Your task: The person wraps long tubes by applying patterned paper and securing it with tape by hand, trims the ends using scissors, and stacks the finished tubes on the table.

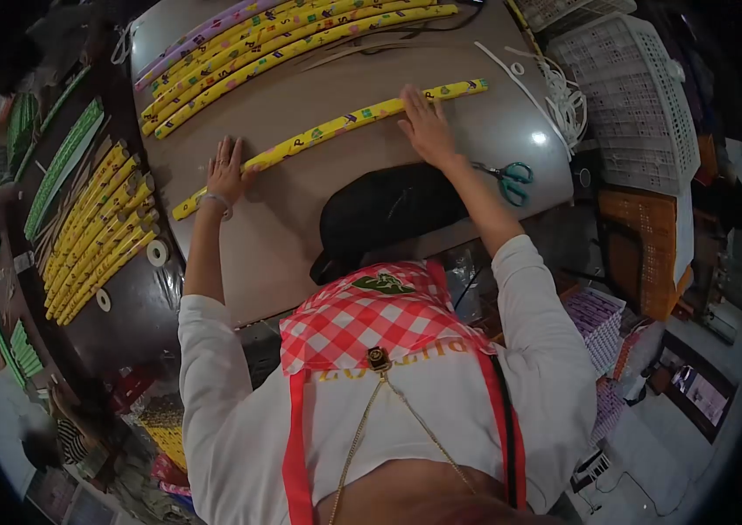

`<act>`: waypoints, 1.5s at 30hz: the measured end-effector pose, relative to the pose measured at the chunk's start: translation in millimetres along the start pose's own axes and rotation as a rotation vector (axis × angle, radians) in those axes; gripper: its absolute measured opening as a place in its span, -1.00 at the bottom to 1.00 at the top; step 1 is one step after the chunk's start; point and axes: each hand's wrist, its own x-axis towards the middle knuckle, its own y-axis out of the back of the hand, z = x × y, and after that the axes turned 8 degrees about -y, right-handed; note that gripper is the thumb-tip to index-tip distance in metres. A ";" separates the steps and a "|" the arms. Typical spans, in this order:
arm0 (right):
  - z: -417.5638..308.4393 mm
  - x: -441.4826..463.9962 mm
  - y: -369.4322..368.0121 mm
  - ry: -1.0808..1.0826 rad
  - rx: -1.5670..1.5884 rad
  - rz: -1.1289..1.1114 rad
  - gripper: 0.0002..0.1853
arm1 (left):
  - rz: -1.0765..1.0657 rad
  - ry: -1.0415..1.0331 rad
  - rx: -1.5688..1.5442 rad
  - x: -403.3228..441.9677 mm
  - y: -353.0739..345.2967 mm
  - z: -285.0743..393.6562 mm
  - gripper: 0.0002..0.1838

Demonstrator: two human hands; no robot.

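A long yellow tube (327,129) with small colourful printed figures lies slantwise across the table in front of me. My left hand (227,175) rests flat over its left part, fingers stretched out. Toward the tube's right end, my right hand (428,129) lies on it with fingers extended and open. Neither hand is wrapped round the tube. Just below my right forearm are teal-handled scissors (515,182), their blades partly hidden. A black pouch (393,210) sits between my arms, near the table edge.
Several yellow and one purple patterned tubes (301,42) lie along the table's far side. More yellow tubes (99,241) are stacked on the dark surface to the left, near green ones (64,171). White cord (563,105) and a white plastic basket (629,96) are at the right.
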 end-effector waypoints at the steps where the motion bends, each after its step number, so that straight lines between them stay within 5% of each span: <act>1: 15.6 -0.6 0.2 -0.012 -0.002 0.020 -0.42 | -0.004 -0.003 0.001 -0.5 0.5 -0.2 -0.24; 12: 145.1 4.9 -7.6 -0.349 -0.035 0.057 -0.33 | -0.048 0.018 -0.040 -0.6 7.6 3.1 -0.25; 14: 147.1 5.6 -8.8 -0.557 -0.041 0.064 -0.32 | -0.043 0.006 -0.034 -1.0 8.7 3.5 -0.26; 16: 134.7 9.8 7.2 -0.499 -0.022 0.117 -0.33 | -0.034 0.004 -0.030 -0.6 6.9 1.5 -0.26; 19: 104.6 17.4 25.3 -0.037 -0.048 0.067 -0.32 | -0.035 -0.003 -0.008 0.7 3.5 -1.1 -0.25; 23: 100.4 30.8 19.8 0.138 -0.052 -0.011 -0.34 | -0.032 -0.014 -0.004 -0.1 2.7 -1.6 -0.25; 31: 107.5 42.7 32.7 0.567 -0.704 -0.222 -0.40 | -0.063 -0.008 0.001 0.5 2.8 -4.1 -0.27; 34: 105.8 47.5 32.9 0.501 -0.378 -0.408 -0.43 | -0.081 -0.001 0.021 0.6 4.4 -3.9 -0.27; 37: 96.4 43.0 21.2 0.654 -0.200 -0.319 -0.43 | -0.078 -0.003 0.018 0.2 3.7 -2.4 -0.27; 41: 98.8 35.5 29.8 0.731 -0.145 -0.370 -0.43 | -0.112 0.017 0.021 0.8 10.5 1.5 -0.27; 43: 105.8 35.8 35.8 0.972 -0.216 -0.550 -0.46 | -0.111 0.018 0.019 1.7 11.5 2.2 -0.27; 45: 102.9 32.1 42.9 1.050 -0.231 -0.483 -0.45 | -0.114 0.021 0.015 1.3 13.5 2.7 -0.27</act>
